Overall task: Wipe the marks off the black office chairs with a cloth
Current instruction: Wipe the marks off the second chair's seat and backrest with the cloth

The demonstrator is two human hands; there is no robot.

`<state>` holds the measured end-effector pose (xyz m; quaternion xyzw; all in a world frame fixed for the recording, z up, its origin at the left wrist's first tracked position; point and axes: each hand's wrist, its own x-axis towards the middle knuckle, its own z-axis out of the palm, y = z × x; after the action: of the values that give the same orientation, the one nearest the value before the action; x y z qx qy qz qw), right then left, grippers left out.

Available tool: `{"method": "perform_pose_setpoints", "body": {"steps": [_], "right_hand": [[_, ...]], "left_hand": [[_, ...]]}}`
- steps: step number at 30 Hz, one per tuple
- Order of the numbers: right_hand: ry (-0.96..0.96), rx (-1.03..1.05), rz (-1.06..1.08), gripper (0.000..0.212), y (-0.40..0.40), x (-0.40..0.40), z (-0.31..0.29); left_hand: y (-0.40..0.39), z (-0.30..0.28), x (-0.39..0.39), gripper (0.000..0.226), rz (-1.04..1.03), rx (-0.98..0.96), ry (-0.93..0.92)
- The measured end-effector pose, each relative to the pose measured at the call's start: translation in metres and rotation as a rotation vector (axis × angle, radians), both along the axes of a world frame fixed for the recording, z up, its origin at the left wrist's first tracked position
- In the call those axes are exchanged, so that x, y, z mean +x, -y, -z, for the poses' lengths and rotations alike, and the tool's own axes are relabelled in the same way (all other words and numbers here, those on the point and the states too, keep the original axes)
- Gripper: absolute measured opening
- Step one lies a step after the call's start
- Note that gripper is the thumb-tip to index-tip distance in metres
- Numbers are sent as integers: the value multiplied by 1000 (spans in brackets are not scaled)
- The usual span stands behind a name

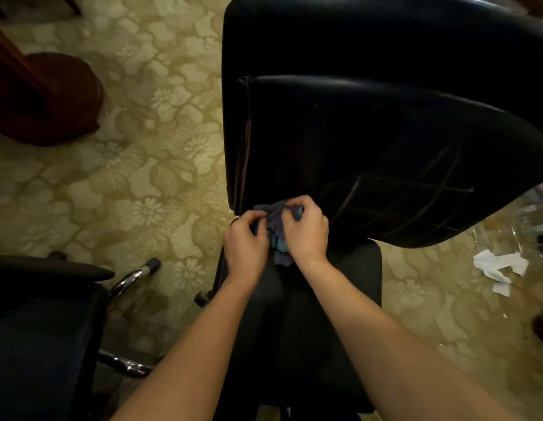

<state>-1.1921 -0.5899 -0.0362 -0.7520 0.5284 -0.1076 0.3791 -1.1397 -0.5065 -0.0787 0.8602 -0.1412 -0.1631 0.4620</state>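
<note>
A black office chair (370, 141) fills the middle and right of the view, its glossy back facing me with faint pale line marks low on the right. A crumpled blue-grey cloth (277, 235) sits at the lower left edge of that back. My left hand (245, 241) and my right hand (305, 229) both grip the cloth, bunched between them just below the chair back. Part of the cloth is hidden under my fingers.
A second black chair (42, 314) with chrome legs (127, 281) stands at the lower left. A dark red wooden base (51, 98) sits at the upper left. Torn white paper (501, 267) and clear plastic lie on the patterned carpet (127, 192) at the right.
</note>
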Motion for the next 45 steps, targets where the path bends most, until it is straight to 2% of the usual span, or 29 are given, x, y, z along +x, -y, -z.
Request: {"method": "perform_pose_setpoints", "body": {"steps": [4, 8, 13, 18, 20, 26, 30, 31, 33, 36, 38, 41, 45], "right_hand": [[-3, 171, -15, 9, -14, -19, 20], [-44, 397, 28, 11, -29, -25, 39], [97, 532, 178, 12, -35, 7, 43], [200, 604, 373, 16, -29, 41, 36], [246, 548, 403, 17, -32, 42, 25], [601, 228, 315, 18, -26, 46, -35], [496, 78, 196, 16, -22, 42, -20], [443, 85, 197, 15, -25, 38, -5], [314, 151, 223, 14, -33, 26, 31], [100, 375, 310, 12, -40, 4, 77], [7, 493, 332, 11, -42, -7, 92], [18, 545, 312, 12, -42, -7, 92], [165, 538, 332, 8, -28, 25, 61]], "left_hand": [[-26, 13, -10, 11, -62, 7, -148], [-46, 25, -12, 14, -102, 25, -385], [-39, 24, 15, 21, -309, -164, -616], [-20, 8, 39, 17, -477, -233, -801], [-15, -7, 41, 15, -475, -263, -744], [-2, -52, 38, 15, -298, -469, -325], [3, -40, 30, 12, -309, -372, -76], [1, -26, 24, 14, -313, -327, -79], [-7, 7, 11, 17, -361, -231, -209], [-24, 48, -7, 23, -431, -88, -476], [-34, 63, -13, 19, -428, -21, -547], [-39, 66, -11, 16, -449, -54, -610], [-18, 34, 16, 15, -557, -230, -609]]}}
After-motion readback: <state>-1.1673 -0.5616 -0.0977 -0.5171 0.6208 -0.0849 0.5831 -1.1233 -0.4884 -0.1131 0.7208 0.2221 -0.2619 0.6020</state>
